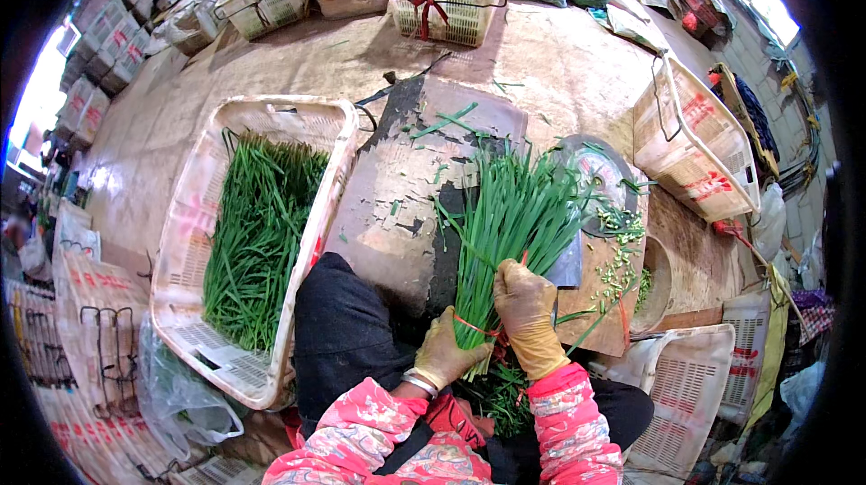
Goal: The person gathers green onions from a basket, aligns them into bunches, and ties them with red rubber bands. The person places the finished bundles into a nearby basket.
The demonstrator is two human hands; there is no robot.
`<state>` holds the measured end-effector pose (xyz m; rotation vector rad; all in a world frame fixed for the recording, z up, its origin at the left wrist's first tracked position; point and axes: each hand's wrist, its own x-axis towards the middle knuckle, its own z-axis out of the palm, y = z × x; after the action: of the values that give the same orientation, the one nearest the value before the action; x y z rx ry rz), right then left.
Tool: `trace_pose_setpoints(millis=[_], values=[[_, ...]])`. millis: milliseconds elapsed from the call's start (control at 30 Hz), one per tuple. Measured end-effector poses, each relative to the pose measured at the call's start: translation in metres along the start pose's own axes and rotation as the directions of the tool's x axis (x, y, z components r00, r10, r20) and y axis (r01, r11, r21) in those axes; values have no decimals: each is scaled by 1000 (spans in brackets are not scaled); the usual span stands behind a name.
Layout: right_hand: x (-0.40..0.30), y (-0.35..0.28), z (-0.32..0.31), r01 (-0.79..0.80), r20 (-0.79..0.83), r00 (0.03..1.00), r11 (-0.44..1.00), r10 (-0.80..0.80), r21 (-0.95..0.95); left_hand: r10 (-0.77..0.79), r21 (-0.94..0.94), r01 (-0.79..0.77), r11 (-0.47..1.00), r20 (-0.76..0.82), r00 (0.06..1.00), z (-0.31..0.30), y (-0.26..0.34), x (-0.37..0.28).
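Observation:
A bunch of long green leaves, apparently garlic chives (511, 207), stands fanned out before me with a red tie around its lower stems. My left hand (450, 349), in a yellowish glove, grips the base of the bunch by the tie. On its right side my gloved right hand (528, 306) is closed, with a bit of red tie showing above the fingers. Behind the bunch lies a worn board (385, 214) with loose leaf scraps. A round dial scale (595, 177) is at the right, beside a wooden board (595, 282) strewn with cut stem ends.
A white plastic crate (179, 241) full of green leaves (264, 241) stands at my left. Another crate (697, 140) leans at the right, near a round tub (656, 282). Ahead is a crate with a red ribbon (440, 15). Stacked crates (101, 322) line the left side.

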<state>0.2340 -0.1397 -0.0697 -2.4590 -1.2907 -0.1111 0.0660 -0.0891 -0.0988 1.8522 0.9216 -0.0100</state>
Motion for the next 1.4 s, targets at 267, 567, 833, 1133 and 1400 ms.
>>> trace_pose_setpoints(millis=[267, 567, 833, 1133, 1400], values=[[27, 81, 8, -321, -358, 873, 943, 330, 87, 51, -14, -51, 999, 28, 998, -2, -5, 10], [-64, 10, -106, 174, 57, 984, 979, -169, -106, 68, -402, 171, 900, 515, 855, -78, 8, 5], [-79, -43, -93, 429, -56, 894, 810, -445, 400, -84, -109, 204, 973, 653, 752, -191, 99, -43], [-93, -12, -185, 113, 13, 947, -368, 322, 923, 541, -778, -129, 615, 297, 787, -54, 174, -100], [-252, 93, -343, 115, -99, 844, 2, 527, 993, 679, -118, -761, 638, 552, 484, 20, 66, -103]])
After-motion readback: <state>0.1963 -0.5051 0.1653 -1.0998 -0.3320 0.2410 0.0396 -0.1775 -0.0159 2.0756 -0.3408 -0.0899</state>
